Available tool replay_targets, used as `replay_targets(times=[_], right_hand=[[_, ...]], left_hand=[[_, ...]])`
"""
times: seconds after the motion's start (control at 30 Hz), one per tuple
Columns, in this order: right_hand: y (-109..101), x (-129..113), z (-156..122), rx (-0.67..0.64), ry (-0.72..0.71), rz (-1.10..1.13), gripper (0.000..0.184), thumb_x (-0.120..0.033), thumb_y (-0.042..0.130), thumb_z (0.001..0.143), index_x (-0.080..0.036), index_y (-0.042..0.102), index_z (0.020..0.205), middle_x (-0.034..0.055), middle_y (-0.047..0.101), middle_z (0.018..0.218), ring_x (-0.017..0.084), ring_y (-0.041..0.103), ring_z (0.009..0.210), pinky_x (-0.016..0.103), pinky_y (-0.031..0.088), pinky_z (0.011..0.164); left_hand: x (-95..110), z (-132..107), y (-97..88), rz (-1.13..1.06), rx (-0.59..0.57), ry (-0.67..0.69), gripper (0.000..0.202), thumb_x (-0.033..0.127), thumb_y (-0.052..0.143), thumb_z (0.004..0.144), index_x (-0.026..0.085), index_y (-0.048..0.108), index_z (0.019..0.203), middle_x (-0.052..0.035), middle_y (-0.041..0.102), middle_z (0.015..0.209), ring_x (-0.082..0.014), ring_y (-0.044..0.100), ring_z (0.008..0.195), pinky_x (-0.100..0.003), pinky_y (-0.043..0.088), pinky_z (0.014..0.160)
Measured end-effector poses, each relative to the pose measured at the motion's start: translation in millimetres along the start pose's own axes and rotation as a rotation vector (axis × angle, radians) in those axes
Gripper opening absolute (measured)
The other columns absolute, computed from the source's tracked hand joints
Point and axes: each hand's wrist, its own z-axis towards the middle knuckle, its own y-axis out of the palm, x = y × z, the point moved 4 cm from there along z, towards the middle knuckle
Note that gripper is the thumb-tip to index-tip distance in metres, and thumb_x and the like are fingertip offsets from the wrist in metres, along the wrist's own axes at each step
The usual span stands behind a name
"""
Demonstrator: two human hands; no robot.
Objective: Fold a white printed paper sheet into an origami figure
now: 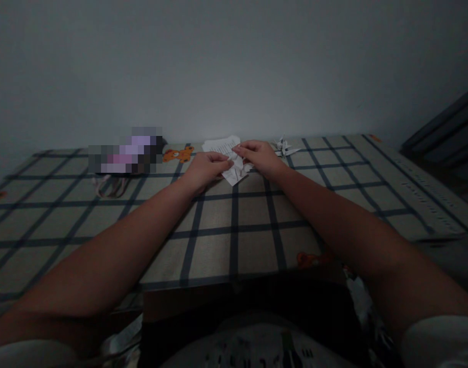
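Note:
Between my two hands is a creased, partly folded piece of white paper (234,174), held just above the table near its far side. My left hand (207,167) pinches its left side between thumb and fingers. At its upper right, the fingertips of my right hand (259,156) are closed on the paper. Behind it lie printed paper sheets (220,145), partly covered by my hands. Just right of my right hand sits a folded paper figure (284,147) with pointed tips, like an origami crane.
A checked tablecloth (253,209) with bear prints covers the table. At the back left rests a blurred-out purple and dark object (130,153), with a loop of cord (110,186) before it. A plain wall (234,66) rises behind. Dark slats (444,122) stand at the right.

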Motion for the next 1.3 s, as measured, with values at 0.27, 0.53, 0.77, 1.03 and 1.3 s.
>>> replay_targets(times=[0.27, 0.53, 0.77, 1.03, 1.3], right_hand=[[-2, 1, 1, 0.014, -0.003, -0.025, 0.026, -0.04, 0.072, 0.08, -0.015, 0.074, 0.084, 0.0013, 0.068, 0.076, 0.009, 0.055, 0.065, 0.022, 0.046, 0.06], [-3, 3, 2, 0.037, -0.007, -0.007, 0.023, -0.038, 0.071, 0.08, -0.017, 0.075, 0.087, 0.0016, 0.071, 0.081, 0.009, 0.057, 0.066, 0.022, 0.047, 0.061], [-3, 7, 3, 0.103, -0.01, 0.031, 0.021, -0.036, 0.066, 0.083, -0.017, 0.071, 0.076, 0.0009, 0.069, 0.075, 0.011, 0.061, 0.068, 0.024, 0.05, 0.065], [-4, 0, 1, 0.096, -0.032, -0.023, 0.03, -0.04, 0.058, 0.088, -0.016, 0.07, 0.075, 0.003, 0.069, 0.077, 0.012, 0.06, 0.07, 0.024, 0.05, 0.065], [-2, -4, -2, 0.082, -0.061, -0.117, 0.03, -0.046, 0.069, 0.08, -0.016, 0.071, 0.082, 0.0013, 0.065, 0.076, 0.011, 0.056, 0.067, 0.023, 0.048, 0.062]], left_hand=[[-8, 3, 2.5, -0.082, -0.018, -0.033, 0.027, 0.031, 0.082, 0.061, 0.012, 0.072, 0.077, -0.0044, 0.069, 0.069, -0.0108, 0.06, 0.056, -0.024, 0.048, 0.056], [-4, -2, 7.8, -0.11, -0.106, 0.007, 0.035, 0.047, 0.076, 0.073, 0.013, 0.074, 0.083, -0.0058, 0.072, 0.077, -0.013, 0.063, 0.064, -0.025, 0.052, 0.061], [0, 0, -1.0, 0.188, -0.043, 0.155, 0.043, 0.054, 0.072, 0.075, 0.012, 0.077, 0.082, -0.0055, 0.071, 0.072, -0.0122, 0.057, 0.059, -0.023, 0.044, 0.055], [7, -5, 1.2, 0.252, -0.027, 0.212, 0.034, 0.047, 0.07, 0.078, 0.014, 0.078, 0.08, -0.0054, 0.072, 0.073, -0.0128, 0.056, 0.061, -0.023, 0.042, 0.056], [8, -3, -1.1, 0.373, -0.014, 0.26, 0.038, 0.05, 0.065, 0.081, 0.014, 0.077, 0.079, -0.0035, 0.069, 0.066, -0.0124, 0.053, 0.057, -0.023, 0.038, 0.054]])
